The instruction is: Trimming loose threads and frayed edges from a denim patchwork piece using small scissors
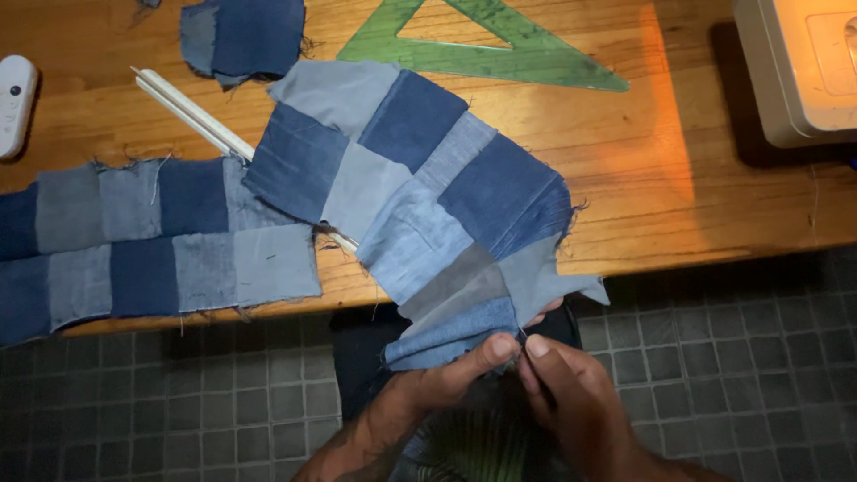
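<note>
A patchwork strip of blue and grey denim squares runs diagonally from the wooden table down over its front edge. My left hand pinches the strip's lower end from below. My right hand meets it there, thumb and fingers closed on the same edge. Whether a thread or needle sits between the fingertips cannot be made out.
A second patchwork denim strip lies flat at the left. A white ruler pokes from under the cloth, near loose denim scraps. A green set square lies at the back, a white sewing machine top right, a white remote far left. Grey tiled floor is below.
</note>
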